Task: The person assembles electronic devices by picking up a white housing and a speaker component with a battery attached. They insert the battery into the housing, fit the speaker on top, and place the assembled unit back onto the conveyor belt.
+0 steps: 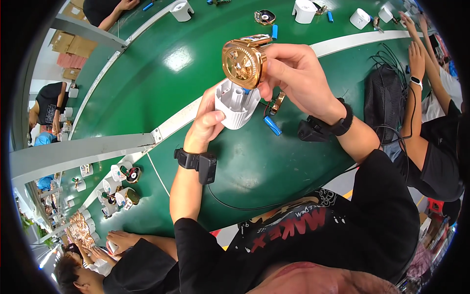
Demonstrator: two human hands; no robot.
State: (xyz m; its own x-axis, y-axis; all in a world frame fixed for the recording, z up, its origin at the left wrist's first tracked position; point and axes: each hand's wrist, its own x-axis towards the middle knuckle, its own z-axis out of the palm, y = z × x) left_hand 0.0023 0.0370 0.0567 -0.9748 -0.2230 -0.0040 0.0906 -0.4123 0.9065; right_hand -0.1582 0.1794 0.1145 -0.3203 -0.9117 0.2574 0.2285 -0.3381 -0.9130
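My left hand [206,120] is closed round a white ribbed plastic housing [237,110], its hollow inside with posts facing up. Just above the housing's rim, my right hand [298,68] grips a shiny gold round cover [241,64] with a patterned front, fingers at its right side. The cover overlaps the housing's top; whether they touch I cannot tell. Below my right hand, a small gold part with wires [278,103] lies by a blue cylindrical battery [272,125] on the green table.
A grey metal beam [83,152] crosses at left, joining a white rail. More white housings [182,11] stand on the green conveyor [147,78], with round black parts [265,17]. A black mesh bag [384,93] with cables lies at right. Co-workers sit on both sides.
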